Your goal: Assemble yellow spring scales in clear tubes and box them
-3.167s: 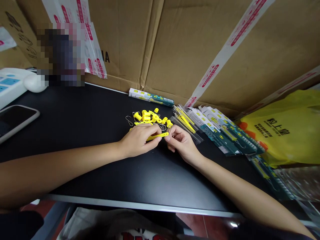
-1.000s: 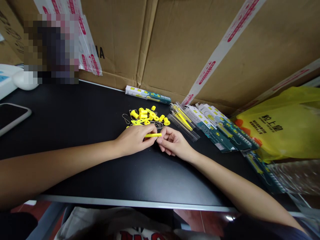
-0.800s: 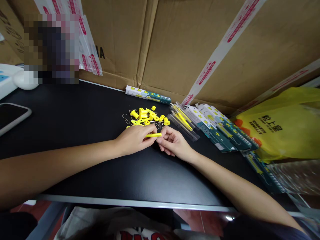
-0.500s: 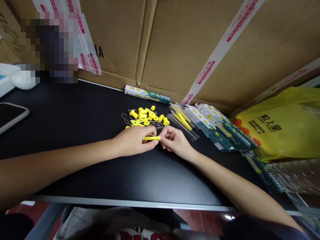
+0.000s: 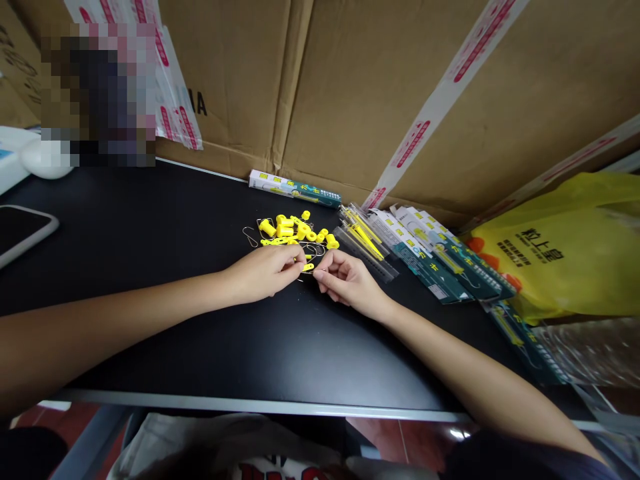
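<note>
Left hand (image 5: 273, 272) has shifted leftward, away from the right hand (image 5: 350, 280). On the matte black tabletop (image 5: 250, 353): spool-shaped yellow plastic pieces (image 5: 268, 229), loose, apparently work left. Left fingers grasp a flat yellow plastic strip (image 5: 309, 267), tip showing between hands; right fingertips pinch, seemingly, thin metal wire (image 5: 313, 272). Joined? Can't tell; probably midway.

"粒上皇" on yellow bag (image 5: 583, 250)

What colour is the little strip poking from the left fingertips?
The strip is yellow, as the head view shows.
</note>
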Demonstrator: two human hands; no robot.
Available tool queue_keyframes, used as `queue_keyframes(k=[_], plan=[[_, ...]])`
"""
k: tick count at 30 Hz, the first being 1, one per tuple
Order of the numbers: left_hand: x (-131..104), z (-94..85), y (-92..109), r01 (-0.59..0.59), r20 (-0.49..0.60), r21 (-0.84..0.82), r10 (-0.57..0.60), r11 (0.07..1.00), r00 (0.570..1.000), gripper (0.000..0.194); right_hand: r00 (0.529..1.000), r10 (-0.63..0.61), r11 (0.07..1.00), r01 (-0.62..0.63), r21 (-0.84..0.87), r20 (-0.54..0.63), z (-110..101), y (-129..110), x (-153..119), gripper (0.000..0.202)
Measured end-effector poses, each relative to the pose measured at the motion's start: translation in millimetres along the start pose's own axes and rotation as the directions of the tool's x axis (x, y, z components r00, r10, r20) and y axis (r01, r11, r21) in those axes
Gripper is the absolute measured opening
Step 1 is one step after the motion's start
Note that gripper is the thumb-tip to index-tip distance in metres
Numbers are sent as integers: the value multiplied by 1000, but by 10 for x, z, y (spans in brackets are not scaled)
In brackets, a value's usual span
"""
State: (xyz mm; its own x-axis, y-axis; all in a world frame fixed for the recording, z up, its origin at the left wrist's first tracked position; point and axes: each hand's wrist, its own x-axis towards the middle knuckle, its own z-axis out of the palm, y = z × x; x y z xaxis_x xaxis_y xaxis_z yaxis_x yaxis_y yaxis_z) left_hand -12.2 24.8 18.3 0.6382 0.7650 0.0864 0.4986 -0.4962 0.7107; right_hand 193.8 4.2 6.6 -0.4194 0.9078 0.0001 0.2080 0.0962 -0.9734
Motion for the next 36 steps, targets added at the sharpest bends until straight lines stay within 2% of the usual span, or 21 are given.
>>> queue_keyframes(k=[2,7,11,13,16,20,23,26,31,36], plan=[[0,-15,2,61,54,-68,-57,996,997,19,1000,-4,1000,4,-16,-17,2,5,-2,29],[5,-36,15,87,142,-91,-73,992,987,25,1000,4,998,-6,-57,-25,15,-14,-5,33],[15,-69,42,200,249,-157,-157,967,956,25,1000,-5,994,4,-113,-5,13,-17,-5,32],[23,-89,56,253,305,-181,-190,950,933,24,998,-62,978,59,-202,-7,9,3,-9,28],[37,-113,75,299,346,-156,-231,941,909,24,980,-196,900,177,-399,-7,4,50,-25,21],[32,-124,93,244,324,-53,-215,968,922,23,959,-282,816,257,-518,31,7,78,-47,17],[9,-124,106,157,298,38,-161,987,941,25,953,-298,810,282,-514,52,11,62,-50,17],[-12,-122,121,123,289,99,-147,987,946,26,957,-284,821,272,-502,53,7,44,-43,20],[-15,-119,140,147,282,107,-172,983,944,26,960,-271,822,265,-503,61,-9,45,-33,24],[-5,-135,156,167,293,140,-202,976,935,29,946,-309,784,314,-535,103,-11,45,-39,24]])
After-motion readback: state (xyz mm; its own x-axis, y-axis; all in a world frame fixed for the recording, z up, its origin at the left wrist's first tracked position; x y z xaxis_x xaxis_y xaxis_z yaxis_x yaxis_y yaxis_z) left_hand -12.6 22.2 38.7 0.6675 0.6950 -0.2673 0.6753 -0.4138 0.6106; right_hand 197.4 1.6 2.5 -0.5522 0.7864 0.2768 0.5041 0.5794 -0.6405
